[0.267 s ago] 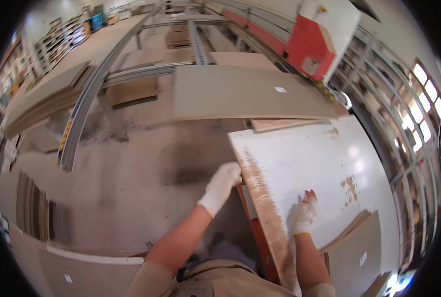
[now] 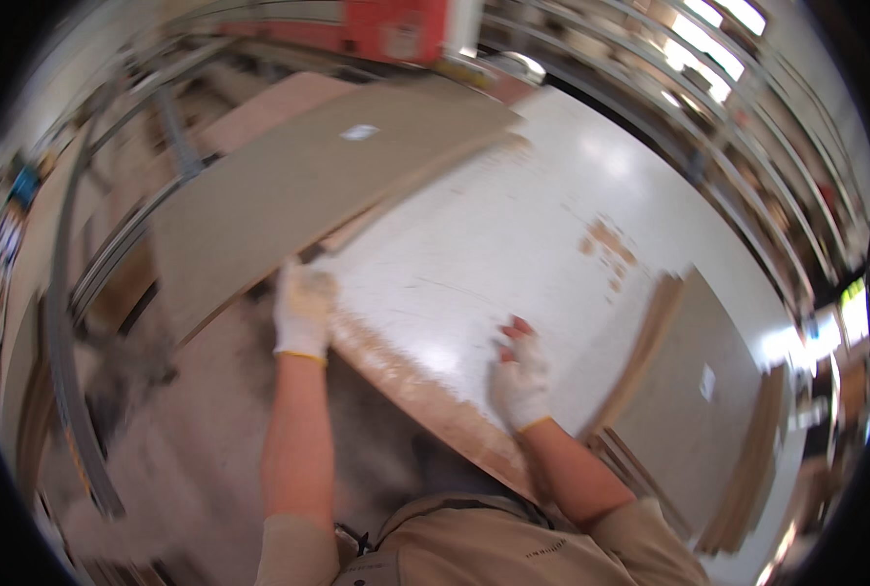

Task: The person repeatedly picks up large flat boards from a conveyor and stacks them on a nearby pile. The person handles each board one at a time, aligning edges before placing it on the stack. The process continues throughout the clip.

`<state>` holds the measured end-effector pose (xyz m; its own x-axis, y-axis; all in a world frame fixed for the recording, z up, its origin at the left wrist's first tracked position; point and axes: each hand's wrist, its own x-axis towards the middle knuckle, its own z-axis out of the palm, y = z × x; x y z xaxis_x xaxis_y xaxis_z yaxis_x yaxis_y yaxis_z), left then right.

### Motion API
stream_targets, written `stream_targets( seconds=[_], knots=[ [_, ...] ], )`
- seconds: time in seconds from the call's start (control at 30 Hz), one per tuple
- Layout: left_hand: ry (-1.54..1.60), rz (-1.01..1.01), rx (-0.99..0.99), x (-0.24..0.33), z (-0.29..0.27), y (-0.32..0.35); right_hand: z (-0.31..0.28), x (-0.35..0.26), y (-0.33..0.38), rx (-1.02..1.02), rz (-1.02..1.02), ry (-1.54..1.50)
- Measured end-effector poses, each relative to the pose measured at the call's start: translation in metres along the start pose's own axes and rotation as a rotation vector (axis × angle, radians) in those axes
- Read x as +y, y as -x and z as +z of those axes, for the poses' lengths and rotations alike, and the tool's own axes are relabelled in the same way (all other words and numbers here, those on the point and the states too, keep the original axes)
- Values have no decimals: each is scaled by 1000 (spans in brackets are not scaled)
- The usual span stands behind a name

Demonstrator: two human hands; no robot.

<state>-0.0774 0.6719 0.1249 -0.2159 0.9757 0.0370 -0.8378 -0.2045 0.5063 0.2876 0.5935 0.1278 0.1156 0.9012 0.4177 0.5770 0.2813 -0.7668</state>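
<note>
My left hand [image 2: 305, 305], in a white glove with a yellow cuff, is at the near-left corner of the white worktable [image 2: 435, 264]. It meets the near edge of a large grey-brown board [image 2: 298, 186] with a white label. Blur hides its fingers, so I cannot tell whether they grip the board. My right hand [image 2: 521, 381], gloved with bare fingertips, hovers over or rests on the tabletop. Its fingers are loosely curled and apart, with nothing in them. The table's near edge is worn to brown.
Stacked boards [image 2: 694, 366] lean or lie on the table's right side. Metal rails [image 2: 74, 322] run along the left. A red machine part [image 2: 391, 29] stands at the far side, and a metal rack [image 2: 689, 117] lines the right wall.
The view has swung to the right. My left hand has moved forward along the table edge to the large board. My right hand stays over the tabletop, its fingers still loosely bent.
</note>
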Motion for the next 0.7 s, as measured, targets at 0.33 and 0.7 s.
stream_targets(
  seconds=[0.33,0.7],
  knots=[
    [68,233,576,9,63,-48,-11,-47,-3,-117,254,-117],
    [130,360,580,0,42,41,-7,-83,-291,-53,-394,370]
  ],
)
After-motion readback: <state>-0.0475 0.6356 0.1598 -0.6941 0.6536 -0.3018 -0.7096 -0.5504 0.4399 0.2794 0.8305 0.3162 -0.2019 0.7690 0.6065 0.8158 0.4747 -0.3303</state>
